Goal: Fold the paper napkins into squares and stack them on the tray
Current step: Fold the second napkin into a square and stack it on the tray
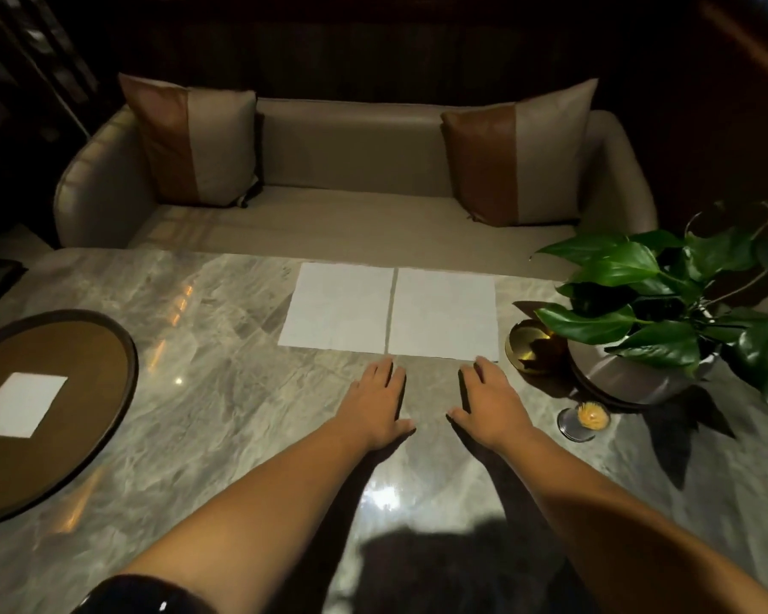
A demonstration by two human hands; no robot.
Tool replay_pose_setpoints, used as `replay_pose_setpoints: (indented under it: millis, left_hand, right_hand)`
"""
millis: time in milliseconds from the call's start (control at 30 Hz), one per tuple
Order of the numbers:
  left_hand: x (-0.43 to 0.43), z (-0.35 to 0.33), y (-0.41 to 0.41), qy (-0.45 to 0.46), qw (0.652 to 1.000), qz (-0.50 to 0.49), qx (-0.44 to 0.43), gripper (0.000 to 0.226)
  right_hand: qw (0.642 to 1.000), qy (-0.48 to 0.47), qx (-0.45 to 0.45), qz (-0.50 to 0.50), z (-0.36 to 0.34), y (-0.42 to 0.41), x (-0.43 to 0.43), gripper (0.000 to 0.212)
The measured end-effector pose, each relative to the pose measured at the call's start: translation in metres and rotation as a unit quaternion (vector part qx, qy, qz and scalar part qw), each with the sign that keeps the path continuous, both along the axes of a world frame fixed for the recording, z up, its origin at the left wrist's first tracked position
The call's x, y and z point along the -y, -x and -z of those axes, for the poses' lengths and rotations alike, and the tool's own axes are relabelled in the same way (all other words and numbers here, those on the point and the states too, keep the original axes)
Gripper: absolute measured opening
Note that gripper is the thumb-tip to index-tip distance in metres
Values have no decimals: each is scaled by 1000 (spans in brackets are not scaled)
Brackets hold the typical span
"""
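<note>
Beside the plant (648, 299), flat empty hands (375, 405) reach two napkins (391, 310)

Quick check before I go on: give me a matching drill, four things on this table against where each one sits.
Things:
1. folded napkin
2. two unfolded napkins
3. toothpick holder
4. gold dish

Places:
A. flat side by side, just beyond both hands
B. on the round tray at the left
C. close in front of the plant pot, nearest the person
D. between the napkins and the plant pot

Pairs: 1-B, 2-A, 3-C, 4-D
</note>
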State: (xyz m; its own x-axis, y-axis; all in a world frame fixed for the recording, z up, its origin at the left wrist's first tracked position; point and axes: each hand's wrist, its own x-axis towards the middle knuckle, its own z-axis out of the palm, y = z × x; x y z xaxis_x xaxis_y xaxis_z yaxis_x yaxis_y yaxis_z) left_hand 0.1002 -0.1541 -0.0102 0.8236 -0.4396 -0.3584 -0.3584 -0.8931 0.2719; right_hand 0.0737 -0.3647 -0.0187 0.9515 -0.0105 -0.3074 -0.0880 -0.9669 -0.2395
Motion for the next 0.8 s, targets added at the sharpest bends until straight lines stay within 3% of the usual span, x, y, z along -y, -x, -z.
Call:
replay_pose_setpoints:
  millis: [200, 500, 800]
  left_hand:
    - [19, 17, -37, -9, 999, 31, 11, 109]
    - [11, 38, -29, -30, 997, 64, -26, 105]
    - [-24, 36, 45, -31, 996, 71, -39, 105]
  right_hand:
    - [1000, 19, -11, -9, 21, -28, 10, 103]
    - [999, 22, -16, -21, 43, -21, 14, 98]
    - [999, 20, -31, -14, 41, 62, -16, 96]
